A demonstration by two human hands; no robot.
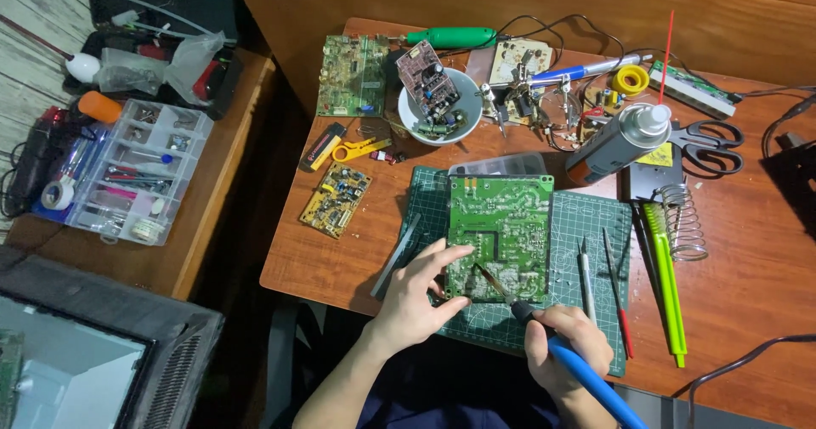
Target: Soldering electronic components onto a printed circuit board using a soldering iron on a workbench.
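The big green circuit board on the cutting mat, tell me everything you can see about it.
The large green rectangular circuit board lies flat on the dark green gridded cutting mat, solder side up: pale traces and many small silvery joints, no components showing. Its far edge overlaps a clear plastic box. The left hand pins its near left corner with thumb and fingers. The blue-handled soldering iron, held in the right hand, has its tip at the board's near edge.

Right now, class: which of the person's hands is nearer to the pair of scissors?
Right. The right hand holds the soldering iron at the mat's near edge, below and left of the scissors; the left hand rests on the green board, farther left.
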